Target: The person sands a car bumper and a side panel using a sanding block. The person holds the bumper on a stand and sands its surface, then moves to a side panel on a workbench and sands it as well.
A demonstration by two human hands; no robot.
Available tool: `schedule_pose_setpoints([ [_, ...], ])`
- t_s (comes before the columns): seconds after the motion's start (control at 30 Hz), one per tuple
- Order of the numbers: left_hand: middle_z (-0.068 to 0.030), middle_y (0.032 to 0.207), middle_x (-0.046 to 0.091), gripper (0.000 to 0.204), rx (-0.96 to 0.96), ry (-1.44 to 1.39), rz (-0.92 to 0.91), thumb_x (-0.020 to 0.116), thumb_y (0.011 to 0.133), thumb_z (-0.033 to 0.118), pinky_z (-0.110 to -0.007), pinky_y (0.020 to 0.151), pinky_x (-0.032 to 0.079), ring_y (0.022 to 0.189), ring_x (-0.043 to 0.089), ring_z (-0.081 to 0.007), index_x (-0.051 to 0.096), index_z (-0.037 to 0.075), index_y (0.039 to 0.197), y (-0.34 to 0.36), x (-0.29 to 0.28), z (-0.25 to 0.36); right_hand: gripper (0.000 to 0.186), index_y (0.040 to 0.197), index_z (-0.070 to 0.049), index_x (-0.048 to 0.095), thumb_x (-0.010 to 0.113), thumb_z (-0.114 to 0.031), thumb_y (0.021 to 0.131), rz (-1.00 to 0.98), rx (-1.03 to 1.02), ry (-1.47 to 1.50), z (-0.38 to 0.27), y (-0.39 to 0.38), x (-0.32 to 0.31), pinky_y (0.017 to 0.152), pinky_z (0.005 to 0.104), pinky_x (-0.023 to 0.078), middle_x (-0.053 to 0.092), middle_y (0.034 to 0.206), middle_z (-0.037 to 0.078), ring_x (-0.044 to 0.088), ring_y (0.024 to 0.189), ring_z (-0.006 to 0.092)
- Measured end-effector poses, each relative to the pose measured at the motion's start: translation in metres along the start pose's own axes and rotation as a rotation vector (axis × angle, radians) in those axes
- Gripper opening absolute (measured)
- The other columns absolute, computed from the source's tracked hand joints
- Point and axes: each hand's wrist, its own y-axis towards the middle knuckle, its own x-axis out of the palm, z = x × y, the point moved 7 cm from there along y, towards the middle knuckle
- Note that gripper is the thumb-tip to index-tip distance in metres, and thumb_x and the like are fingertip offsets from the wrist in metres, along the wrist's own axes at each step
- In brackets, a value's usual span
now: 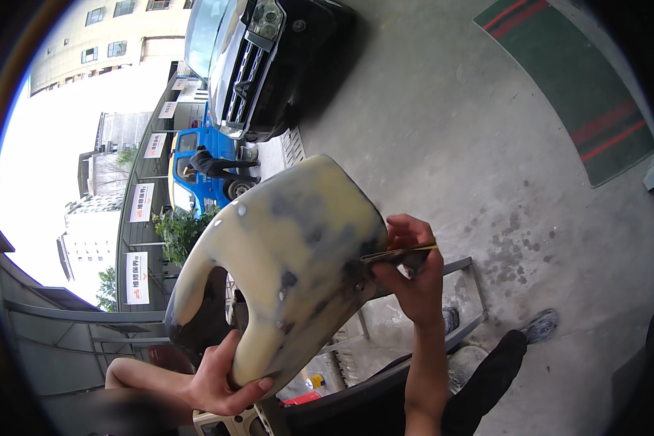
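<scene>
A curved cream-yellow body panel (291, 229) with dark mottled patches and a cut-out at its left fills the middle. My left hand (229, 378) grips its narrow lower end, fingers wrapped round it. At the panel's right edge, my right hand (410, 269) pinches a thin folded dark-brown sheet (396, 254), perhaps abrasive paper, against the surface. Part of that sheet is hidden by my fingers.
Below are a metal stand (476, 291), a yellow can (315, 381) and my shoe (539, 325). A black car (269, 65), a blue vehicle (207, 189), a bending person (214, 163) and a plant (178, 232) stand behind. A green red-striped board (545, 80) lies upper right.
</scene>
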Motion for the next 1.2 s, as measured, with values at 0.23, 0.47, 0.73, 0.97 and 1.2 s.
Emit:
schedule_pose_setpoints([
  [0.23, -0.0148, 0.086, 0.07, 0.048, 0.012, -0.011, -0.016, 0.078, 0.086, 0.021, -0.03, 0.065, 0.053, 0.073, 0.07, -0.019, 0.049, -0.008, 0.112, -0.003, 0.001, -0.001, 0.036, 0.102, -0.003, 0.056, 0.083, 0.001, 0.079, 0.169, -0.163, 0.045, -0.009, -0.01, 0.01, 0.08, 0.0243, 0.046, 0.057, 0.103, 0.006, 0.055, 0.087, 0.0098],
  [0.47, -0.0146, 0.084, 0.069, 0.048, 0.013, 0.005, 0.008, 0.077, 0.086, 0.022, -0.03, 0.064, 0.053, 0.072, 0.07, -0.019, 0.049, -0.008, 0.11, -0.003, 0.001, 0.001, 0.043, 0.108, -0.006, 0.053, 0.084, -0.004, 0.079, 0.324, -0.309, 0.07, 0.014, -0.03, 0.018, 0.09, 0.0285, 0.044, 0.053, 0.11, 0.009, 0.052, 0.1, 0.0157],
  [0.73, -0.0153, 0.083, 0.068, 0.048, 0.024, 0.01, 0.012, 0.077, 0.087, 0.025, -0.031, 0.064, 0.053, 0.072, 0.07, -0.0196, 0.049, -0.008, 0.11, -0.006, 0.001, -0.002, 0.038, 0.101, -0.007, 0.052, 0.084, -0.006, 0.08, 0.331, -0.339, -0.002, 0.004, -0.03, 0.02, 0.088, 0.0303, 0.042, 0.049, 0.111, 0.009, 0.05, 0.099, 0.0167],
  [0.97, -0.0161, 0.085, 0.069, 0.05, 0.022, 0.009, -0.01, 0.076, 0.088, 0.024, -0.031, 0.064, 0.054, 0.073, 0.07, -0.0208, 0.048, -0.009, 0.113, -0.003, 0.001, -0.001, 0.038, 0.107, -0.006, 0.053, 0.083, -0.009, 0.083, 0.416, -0.232, 0.168, 0.019, -0.043, 0.019, 0.091, 0.0296, 0.043, 0.049, 0.117, 0.009, 0.051, 0.102, 0.0162],
  [1.2, -0.0165, 0.085, 0.069, 0.051, 0.024, -0.01, -0.007, 0.076, 0.087, 0.025, -0.033, 0.065, 0.054, 0.073, 0.07, -0.0225, 0.048, -0.01, 0.112, 0.0, 0.002, -0.001, 0.042, 0.121, -0.003, 0.053, 0.079, -0.011, 0.089, 0.392, -0.082, 0.076, 0.008, -0.027, 0.025, 0.091, 0.0272, 0.045, 0.056, 0.118, 0.007, 0.055, 0.103, 0.0126],
])
